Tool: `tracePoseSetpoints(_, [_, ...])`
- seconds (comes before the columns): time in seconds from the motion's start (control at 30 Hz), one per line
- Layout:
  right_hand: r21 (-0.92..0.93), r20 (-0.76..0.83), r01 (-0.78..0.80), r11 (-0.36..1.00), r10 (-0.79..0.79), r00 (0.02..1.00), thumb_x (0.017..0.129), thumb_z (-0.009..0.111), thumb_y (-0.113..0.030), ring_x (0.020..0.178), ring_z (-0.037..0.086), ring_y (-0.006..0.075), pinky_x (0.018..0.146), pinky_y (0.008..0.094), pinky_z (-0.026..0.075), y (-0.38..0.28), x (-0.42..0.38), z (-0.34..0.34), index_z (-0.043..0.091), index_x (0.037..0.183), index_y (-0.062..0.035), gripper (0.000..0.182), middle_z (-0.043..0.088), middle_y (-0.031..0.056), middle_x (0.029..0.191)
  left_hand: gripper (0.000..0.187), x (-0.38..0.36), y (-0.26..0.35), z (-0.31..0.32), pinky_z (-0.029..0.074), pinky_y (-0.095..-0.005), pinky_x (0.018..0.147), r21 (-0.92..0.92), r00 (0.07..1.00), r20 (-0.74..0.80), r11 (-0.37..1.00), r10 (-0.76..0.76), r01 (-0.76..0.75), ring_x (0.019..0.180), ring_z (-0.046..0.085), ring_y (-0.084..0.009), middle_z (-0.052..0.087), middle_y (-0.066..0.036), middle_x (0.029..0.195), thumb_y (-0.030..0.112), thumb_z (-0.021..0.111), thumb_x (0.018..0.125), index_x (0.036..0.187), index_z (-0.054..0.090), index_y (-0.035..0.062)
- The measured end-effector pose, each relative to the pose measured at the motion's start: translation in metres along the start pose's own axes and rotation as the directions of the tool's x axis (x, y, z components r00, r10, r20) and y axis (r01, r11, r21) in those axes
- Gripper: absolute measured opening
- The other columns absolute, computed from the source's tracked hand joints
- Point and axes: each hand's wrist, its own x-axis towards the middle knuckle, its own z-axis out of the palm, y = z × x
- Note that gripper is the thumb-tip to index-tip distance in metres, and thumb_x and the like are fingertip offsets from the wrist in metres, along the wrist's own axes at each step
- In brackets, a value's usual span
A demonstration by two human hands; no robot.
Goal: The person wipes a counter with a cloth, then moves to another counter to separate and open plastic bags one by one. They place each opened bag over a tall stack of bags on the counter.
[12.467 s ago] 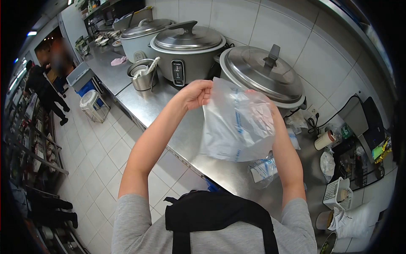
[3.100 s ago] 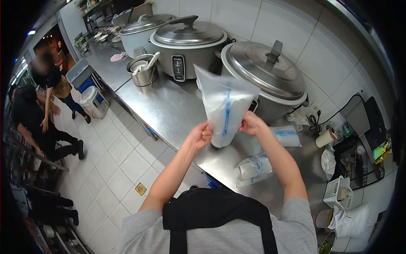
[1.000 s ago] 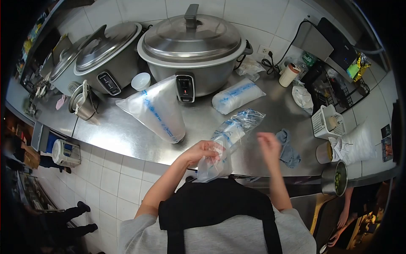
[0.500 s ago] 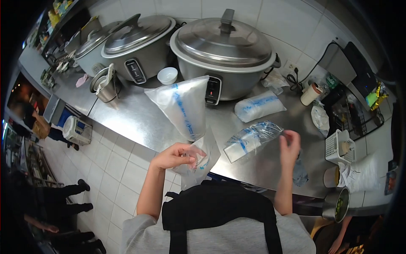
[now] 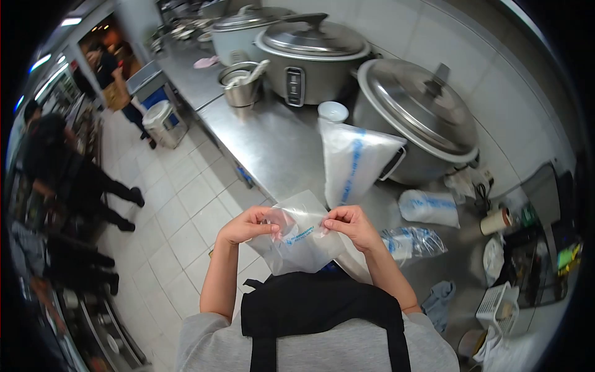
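Observation:
A clear plastic bag with small blue print hangs between my two hands in front of the black apron. My left hand pinches its left side. On the bag's right side, my right hand pinches the plastic between thumb and fingers. Just beyond my hands stands a filled white bag with a blue stripe on the steel counter. A white packet with blue print and a clear-wrapped packet with blue print lie to the right.
Three large cookers line the wall, the nearest at the right. A white bowl and a metal pot stand on the counter. A white basket is at the lower right. Several people stand on the left, one in dark clothes.
The view has swung left. My right hand has left the clear-wrapped packet's side and now grips the bag that my left hand holds. The bag is spread wider between both hands.

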Motion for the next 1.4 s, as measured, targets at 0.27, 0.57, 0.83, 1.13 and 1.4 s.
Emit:
tracePoseSetpoints(0.27, [-0.131,0.109,0.025,0.991,-0.011,0.994,0.074,0.067,-0.008,0.060,0.048,0.0034,0.053,0.0189,0.037,0.012,0.037,0.023,0.057,0.074,-0.0020,0.012,0.052,-0.0028,0.065,0.043,-0.011,0.036,0.051,0.033,-0.0378,0.096,0.836,0.744,-0.314,0.544,0.590,-0.079,0.114,0.042,-0.0294,0.047,-0.012,0.119,-0.001,0.062,0.065,0.106,0.056,0.0078])
tracePoseSetpoints(0.57, [0.221,0.254,-0.127,0.967,0.069,0.965,0.073,0.063,0.000,0.074,0.056,0.0092,0.068,0.0225,0.045,-0.011,0.044,0.031,0.058,0.089,0.0001,0.017,0.060,0.0038,0.081,0.026,0.001,0.041,0.051,0.039,-0.0395,0.086,0.977,0.692,0.045,0.114,0.720,-0.181,0.101,0.049,-0.0254,0.054,-0.006,0.105,0.007,0.063,0.068,0.094,0.060,0.0087])
tracePoseSetpoints(0.83, [0.149,0.233,-0.071,0.986,0.035,0.972,0.074,0.063,0.000,0.075,0.057,0.0092,0.068,0.0220,0.046,-0.015,0.042,0.017,0.058,0.092,-0.0007,0.018,0.061,0.0039,0.085,0.016,0.014,0.043,0.048,0.036,-0.0387,0.091,0.955,0.635,0.224,-0.038,0.739,-0.293,0.099,0.050,-0.0231,0.055,-0.006,0.100,0.011,0.061,0.070,0.084,0.059,0.0060])
tracePoseSetpoints(1.13, [0.146,0.138,-0.147,0.978,0.127,0.982,0.077,0.061,-0.004,0.064,0.056,0.0063,0.058,0.0191,0.044,-0.002,0.047,-0.006,0.057,0.085,-0.0027,0.008,0.059,0.0007,0.074,0.014,0.010,0.059,0.056,0.035,-0.0402,0.094,0.924,0.657,0.343,-0.115,0.671,-0.365,0.101,0.049,-0.0229,0.056,-0.006,0.101,0.010,0.061,0.065,0.077,0.058,0.0032])
tracePoseSetpoints(1.4, [-0.074,0.068,0.051,0.996,-0.046,0.997,0.080,0.058,-0.005,0.061,0.051,0.0023,0.054,0.0149,0.038,-0.025,0.042,0.010,0.056,0.082,-0.0020,0.004,0.056,-0.0023,0.068,0.027,0.008,0.073,0.072,0.026,-0.0465,0.101,0.950,0.771,0.283,-0.057,0.570,-0.306,0.106,0.044,-0.0209,0.053,-0.005,0.100,0.007,0.060,0.063,0.089,0.055,0.0070])
